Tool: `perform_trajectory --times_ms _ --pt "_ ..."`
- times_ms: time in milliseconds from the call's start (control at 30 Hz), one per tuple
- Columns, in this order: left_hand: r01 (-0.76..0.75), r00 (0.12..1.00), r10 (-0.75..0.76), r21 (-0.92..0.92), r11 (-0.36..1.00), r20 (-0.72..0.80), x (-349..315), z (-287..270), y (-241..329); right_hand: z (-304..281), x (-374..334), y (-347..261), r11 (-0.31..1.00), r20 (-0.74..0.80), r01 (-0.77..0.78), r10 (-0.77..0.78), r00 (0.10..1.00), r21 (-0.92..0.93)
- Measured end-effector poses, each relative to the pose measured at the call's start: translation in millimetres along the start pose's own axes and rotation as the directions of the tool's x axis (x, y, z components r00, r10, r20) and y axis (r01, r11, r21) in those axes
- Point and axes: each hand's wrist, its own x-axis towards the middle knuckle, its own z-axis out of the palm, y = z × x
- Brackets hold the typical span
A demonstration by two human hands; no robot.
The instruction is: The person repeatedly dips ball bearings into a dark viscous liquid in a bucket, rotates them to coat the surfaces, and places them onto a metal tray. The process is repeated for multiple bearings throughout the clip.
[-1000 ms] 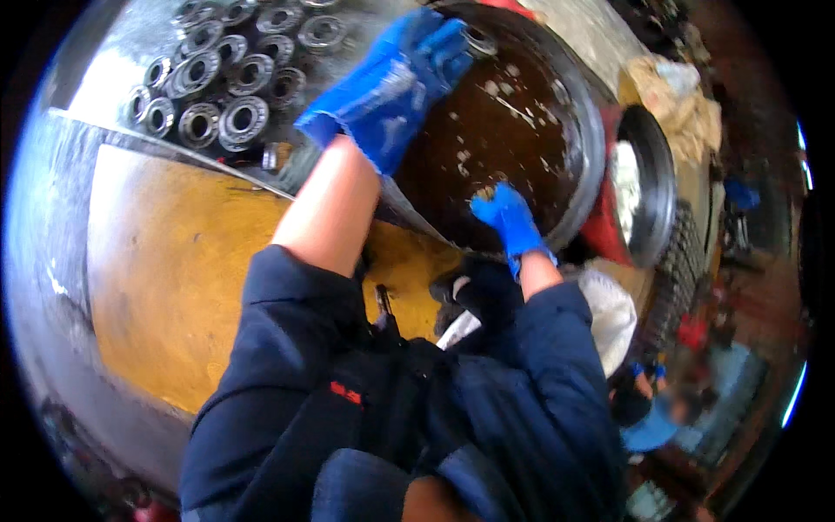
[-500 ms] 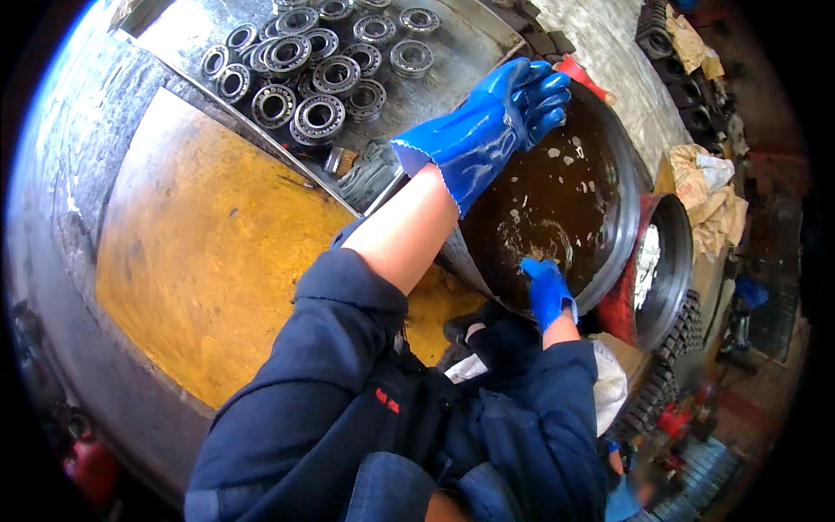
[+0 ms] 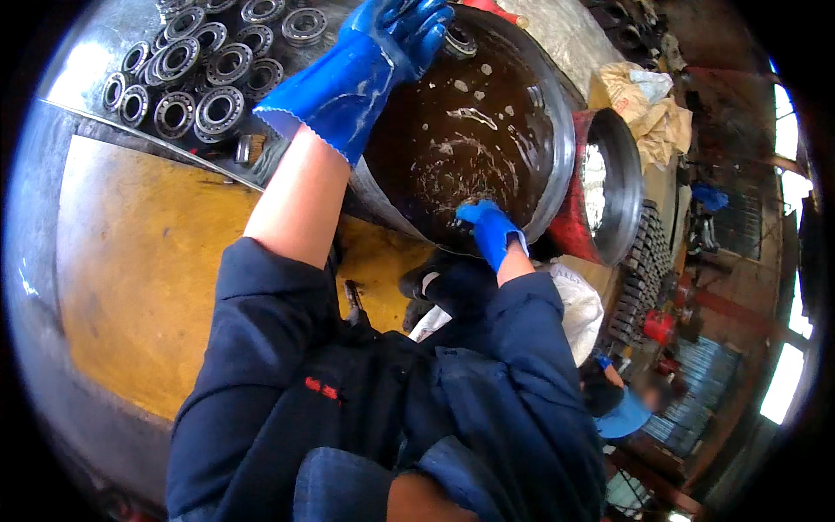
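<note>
My left hand [image 3: 404, 39], in a long blue rubber glove, is raised over the far left rim of a round metal drum [image 3: 557, 157]. Its fingers are loosely curved and apart, with nothing visible between them. Just past the fingertips a ring-shaped bearing [image 3: 461, 42] shows against the dark liquid; whether the glove touches it I cannot tell. My right hand [image 3: 494, 230], also gloved in blue, dips its fingers into the brown liquid [image 3: 435, 130] at the drum's near side. Those fingers are closed and partly under the surface, which swirls around them; what they hold is hidden.
Several bearings [image 3: 219, 110] are heaped on a metal tray at the upper left, with a brush [image 3: 250, 149] near its edge. A yellow, stained sheet [image 3: 156, 278] lies at left. Right of the drum stand a red drum [image 3: 570, 209] and crumpled brown paper [image 3: 648, 113]. Another person [image 3: 626, 413] is farther off.
The view has shifted, so drum and tray appear farther left. My left hand has drawn slightly left, and a bearing now shows beside its fingertips. My right hand stays in the liquid.
</note>
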Motion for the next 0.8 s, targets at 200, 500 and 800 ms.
perform_trajectory --times_ms 200,500,800 --pt "0.075 0.991 -0.09 -0.152 0.986 -0.098 -17.8 6.3 6.4 -6.0 -25.0 -66.2 0.743 0.102 0.242 -0.229 0.968 -0.624" --pt "0.036 0.985 -0.06 -0.149 0.988 -0.16 -19.6 -3.2 16.7 -10.4 -31.4 -42.6 0.802 0.175 -0.147 0.054 0.983 0.579" --pt "0.078 0.983 -0.107 -0.191 0.978 -0.146 -22.6 21.0 -0.5 -27.4 -24.2 -87.4 0.549 0.313 0.338 -0.142 0.939 -0.765"
